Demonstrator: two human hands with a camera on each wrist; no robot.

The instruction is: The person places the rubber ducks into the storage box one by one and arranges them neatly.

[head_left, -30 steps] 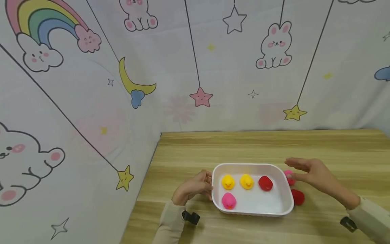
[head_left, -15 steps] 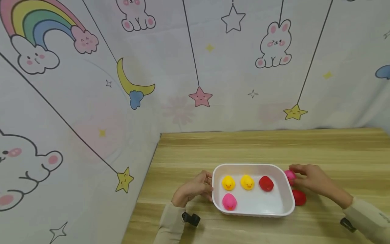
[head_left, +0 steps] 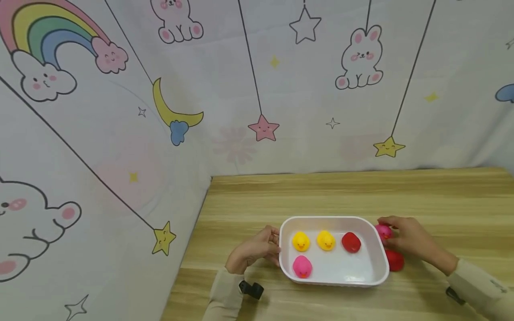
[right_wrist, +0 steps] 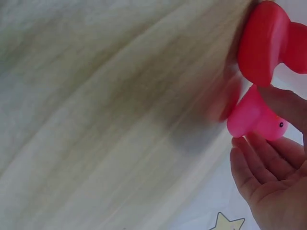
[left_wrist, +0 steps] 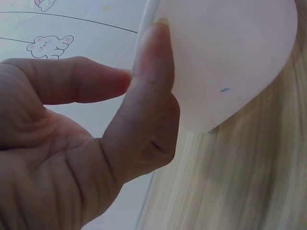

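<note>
My left hand [head_left: 254,249] is at the left end of a white plastic tub [head_left: 337,280]. In the left wrist view its fingers [left_wrist: 153,57] hold the tub's rim and press its outer wall [left_wrist: 230,57]. My right hand [head_left: 411,240] is beside the tub's right end, with thumb and fingers around a pink rubber duck [head_left: 384,231]. The right wrist view shows that pink duck [right_wrist: 256,117] between thumb and fingertips, its beak partly behind the thumb. A red rubber duck [head_left: 395,261] lies just nearer than this hand, partly hidden by the tub; it also appears in the right wrist view [right_wrist: 264,45].
Inside the tub, a yellow duck [head_left: 301,241], another yellow duck [head_left: 326,240] and a red duck [head_left: 351,242] form a back row. A pink duck [head_left: 302,267] sits at the front left. The wooden table [head_left: 321,194] meets a printed cloth backdrop [head_left: 313,89] behind and at left.
My right hand has come down and leftward, and its thumb and fingers have closed around the pink duck beside the tub. The left hand has stayed at the tub's left end.
</note>
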